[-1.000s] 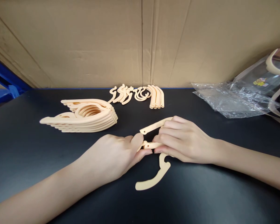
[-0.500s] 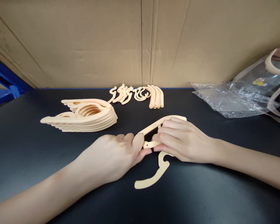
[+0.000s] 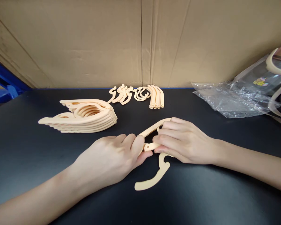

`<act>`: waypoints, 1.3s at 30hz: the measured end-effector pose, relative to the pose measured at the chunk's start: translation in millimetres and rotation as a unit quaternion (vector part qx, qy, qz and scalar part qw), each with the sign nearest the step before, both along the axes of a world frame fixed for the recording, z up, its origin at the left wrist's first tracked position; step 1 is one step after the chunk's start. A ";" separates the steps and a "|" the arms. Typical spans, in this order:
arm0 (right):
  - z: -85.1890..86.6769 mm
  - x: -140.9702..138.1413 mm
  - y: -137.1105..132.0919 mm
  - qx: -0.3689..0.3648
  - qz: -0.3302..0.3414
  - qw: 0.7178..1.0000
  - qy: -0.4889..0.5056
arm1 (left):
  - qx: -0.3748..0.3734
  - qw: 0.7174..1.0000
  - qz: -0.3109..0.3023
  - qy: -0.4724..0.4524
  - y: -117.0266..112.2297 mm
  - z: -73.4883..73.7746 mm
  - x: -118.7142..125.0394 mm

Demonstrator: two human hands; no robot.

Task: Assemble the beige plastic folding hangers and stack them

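Cream plastic hanger [image 3: 152,128] lies at the middle of the black worktop [image 3: 25,150], gripped from both sides: your left hand [image 3: 114,157] pinches its joint with thumb and fingers, your right hand [image 3: 181,140] closes over the folded arms. Its hook [image 3: 154,179] points toward you. A stack of hangers [image 3: 84,120] sits left, loose parts [image 3: 137,95] behind.

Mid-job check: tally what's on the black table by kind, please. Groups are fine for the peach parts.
Stack of folded hangers: 1
Cluster of loose hooks: 1
Bundle of curved arms: 1
Hanger held by left hand and right hand: 1
Pile of clear bags: 1
Total: 5
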State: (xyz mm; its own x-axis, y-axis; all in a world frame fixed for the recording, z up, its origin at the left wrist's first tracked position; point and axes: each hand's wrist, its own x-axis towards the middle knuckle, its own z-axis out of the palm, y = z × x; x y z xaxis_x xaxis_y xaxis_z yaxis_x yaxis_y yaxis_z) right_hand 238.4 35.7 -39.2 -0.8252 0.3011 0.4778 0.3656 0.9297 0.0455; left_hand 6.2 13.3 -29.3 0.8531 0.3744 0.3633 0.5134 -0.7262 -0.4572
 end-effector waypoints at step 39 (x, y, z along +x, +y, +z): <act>-4.1 5.5 12.3 -0.179 -0.242 0.951 0.075 | -0.168 0.979 -0.116 -0.017 -4.5 5.6 -0.2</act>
State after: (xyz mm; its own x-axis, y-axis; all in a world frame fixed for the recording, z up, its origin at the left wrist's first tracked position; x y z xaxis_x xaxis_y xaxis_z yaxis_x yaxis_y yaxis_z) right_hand 244.0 48.0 -43.3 -0.4795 0.7936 0.3745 0.7324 0.5970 -0.3273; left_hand 6.0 8.8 -23.7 0.9189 0.2753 0.2824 0.3278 -0.9314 -0.1584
